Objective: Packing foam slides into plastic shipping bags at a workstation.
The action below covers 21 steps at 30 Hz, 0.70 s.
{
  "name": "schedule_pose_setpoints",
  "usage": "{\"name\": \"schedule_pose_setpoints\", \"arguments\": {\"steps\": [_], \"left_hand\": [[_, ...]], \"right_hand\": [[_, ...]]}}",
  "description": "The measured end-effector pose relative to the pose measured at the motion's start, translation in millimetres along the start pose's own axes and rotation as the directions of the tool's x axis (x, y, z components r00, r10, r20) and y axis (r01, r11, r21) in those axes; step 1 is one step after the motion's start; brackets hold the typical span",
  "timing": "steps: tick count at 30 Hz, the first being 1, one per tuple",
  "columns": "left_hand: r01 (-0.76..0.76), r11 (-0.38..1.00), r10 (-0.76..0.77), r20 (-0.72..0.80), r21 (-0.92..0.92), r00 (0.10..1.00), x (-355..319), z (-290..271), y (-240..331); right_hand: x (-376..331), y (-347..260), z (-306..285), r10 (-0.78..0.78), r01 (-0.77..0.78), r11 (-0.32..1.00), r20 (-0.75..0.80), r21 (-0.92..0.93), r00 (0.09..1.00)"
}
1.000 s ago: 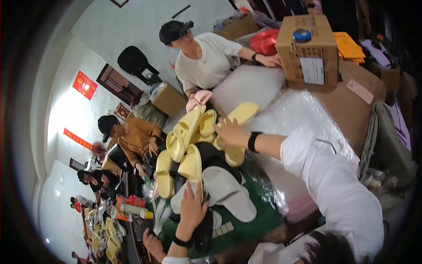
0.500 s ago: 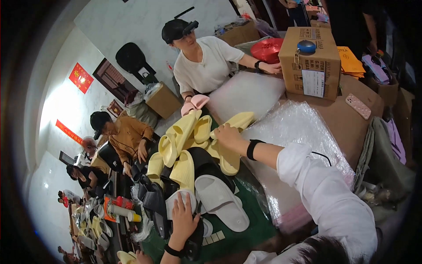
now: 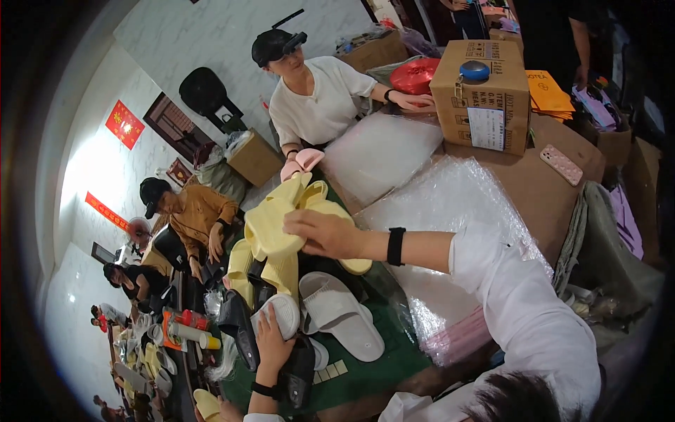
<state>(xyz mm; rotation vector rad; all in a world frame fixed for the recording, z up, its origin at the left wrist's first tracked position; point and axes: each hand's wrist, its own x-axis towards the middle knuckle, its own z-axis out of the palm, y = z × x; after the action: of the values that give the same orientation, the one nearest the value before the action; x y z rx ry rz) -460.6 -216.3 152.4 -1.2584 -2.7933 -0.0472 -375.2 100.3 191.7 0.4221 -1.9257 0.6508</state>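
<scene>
My right hand (image 3: 325, 234), reaching in from the right in a white sleeve, grips a yellow slipper (image 3: 271, 226) above the pile. More yellow slippers (image 3: 281, 273) lie beneath and beside it. My left hand (image 3: 273, 346) has its fingers on a light grey slipper (image 3: 284, 309) and its thumb at the side; the palm side is hidden. To the right of that hand, a larger light grey slipper (image 3: 344, 325) lies on the green mat (image 3: 401, 344). Black slippers (image 3: 238, 327) sit around my left hand, one of them partly below it.
Clear plastic bags (image 3: 450, 211) are stacked to the right, near a cardboard box (image 3: 484, 95) and a phone (image 3: 561, 164). Across the table a person in white (image 3: 323, 98) holds pink slippers (image 3: 302, 163). Another hand (image 3: 228, 410) with a yellow slipper shows at the bottom left.
My right hand has moved left, bringing a yellow slipper across the pile. My left hand stays at the grey slipper, which shows more now. The whole view has shifted slightly.
</scene>
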Motion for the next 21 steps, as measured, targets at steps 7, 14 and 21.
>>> {"name": "schedule_pose_setpoints", "arguments": {"steps": [7, 14, 21], "left_hand": [[-0.080, 0.996, 0.081, 0.003, -0.028, 0.997, -1, 9, -18], [0.025, 1.000, -0.026, 0.089, 0.011, 0.996, 0, -7, 0], [0.009, 1.000, -0.007, -0.116, 0.012, 0.993, -9, -16, 0]], "right_hand": [[-1, -15, 28, -0.207, 0.209, 0.966, -0.028, 0.153, 0.978], [-18, -7, 62, -0.172, 0.169, 0.985, 0.178, 0.028, 0.969], [-30, -30, 55, 0.094, -0.128, 0.989, 0.342, 0.077, 0.935]]}}
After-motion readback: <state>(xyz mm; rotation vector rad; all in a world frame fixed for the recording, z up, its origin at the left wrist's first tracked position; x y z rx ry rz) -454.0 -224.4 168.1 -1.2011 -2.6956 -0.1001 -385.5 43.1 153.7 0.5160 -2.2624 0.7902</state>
